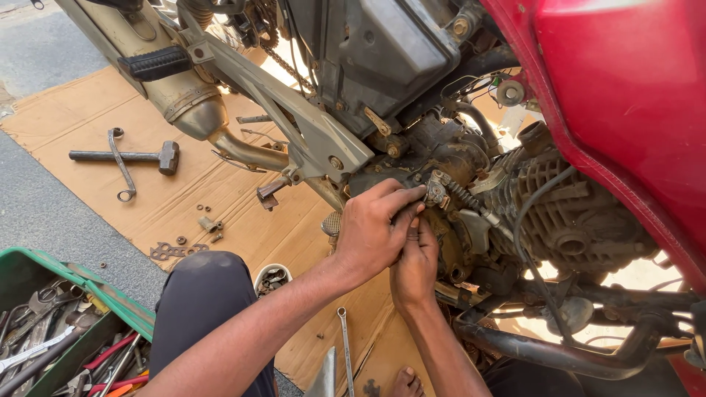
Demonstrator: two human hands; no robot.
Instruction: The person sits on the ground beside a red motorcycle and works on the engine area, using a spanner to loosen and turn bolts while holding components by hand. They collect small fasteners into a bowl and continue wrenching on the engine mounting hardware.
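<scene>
My left hand (371, 231) reaches in from the left to the side of a dirty motorcycle engine (566, 220). Its fingertips pinch a small metal lever (438, 188) where a spring-covered cable (465, 198) ends. My right hand (414, 270) comes up from below. It sits just under the left hand, its fingers curled against the engine's side cover (456, 254). The left hand hides the right fingertips, so I cannot see whether they hold anything.
Cardboard (220, 198) lies under the bike, with a hammer (132, 156), a bent wrench (121, 165), loose nuts (206, 224), a small bowl of bolts (273, 278) and a spanner (344, 342) on it. A green toolbox (51, 309) stands at the lower left. The red bodywork (632, 95) overhangs at the right, and the exhaust (191, 110) is at the upper left.
</scene>
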